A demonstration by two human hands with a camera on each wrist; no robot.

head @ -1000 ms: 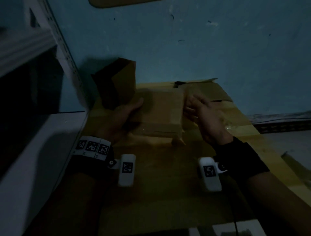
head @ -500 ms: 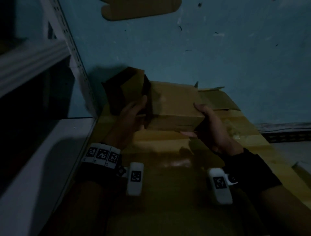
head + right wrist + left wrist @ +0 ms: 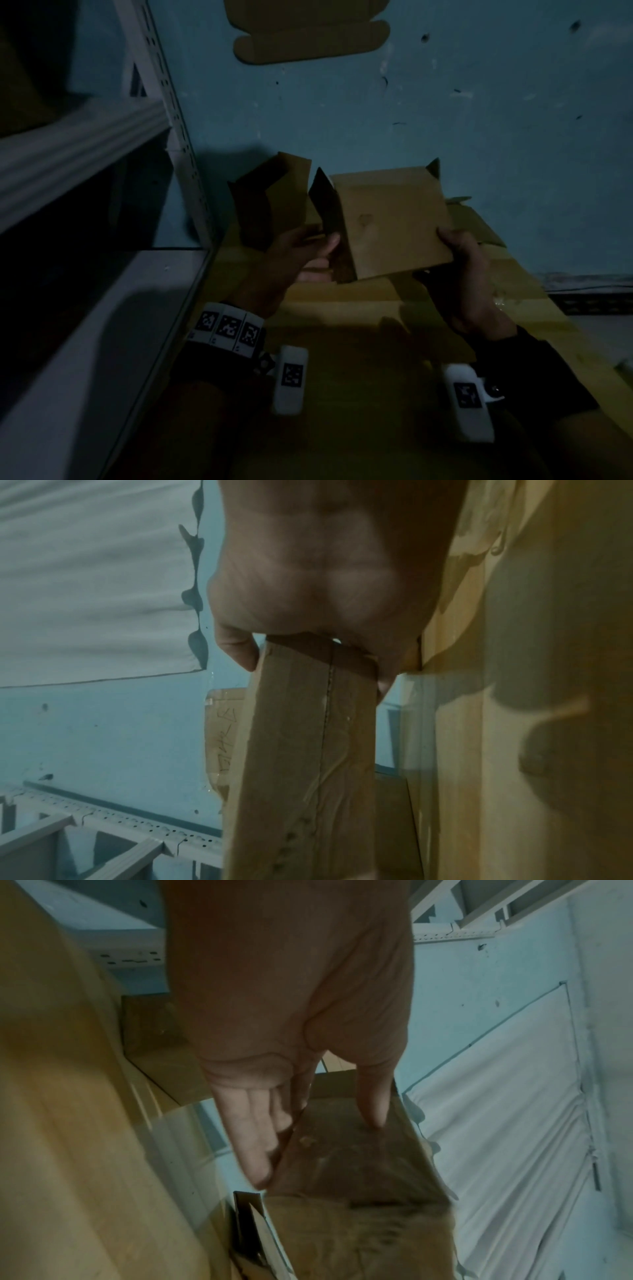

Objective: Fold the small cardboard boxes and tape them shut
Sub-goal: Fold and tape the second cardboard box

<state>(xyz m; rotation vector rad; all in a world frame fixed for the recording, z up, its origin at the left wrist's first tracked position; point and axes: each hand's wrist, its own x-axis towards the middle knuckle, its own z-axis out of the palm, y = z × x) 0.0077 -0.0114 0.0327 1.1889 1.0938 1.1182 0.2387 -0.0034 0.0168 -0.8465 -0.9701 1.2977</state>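
A blue wall (image 3: 342, 113) fills the upper half of the head view, with a grey metal shelf (image 3: 78, 150) at the left edge. Below it a yellowish table (image 3: 342, 342) spreads across the lower centre. Held above it, in mid-frame, is a cardboard box (image 3: 390, 219) (its end flaps stand open). The left hand (image 3: 294, 253) pinches the box's left end, thumb on one face, fingers (image 3: 253, 1139) behind. The right hand (image 3: 469, 260) grasps its lower right corner.

black wrist straps (image 3: 534, 373), white marker-tagged cameras (image 3: 291, 383).
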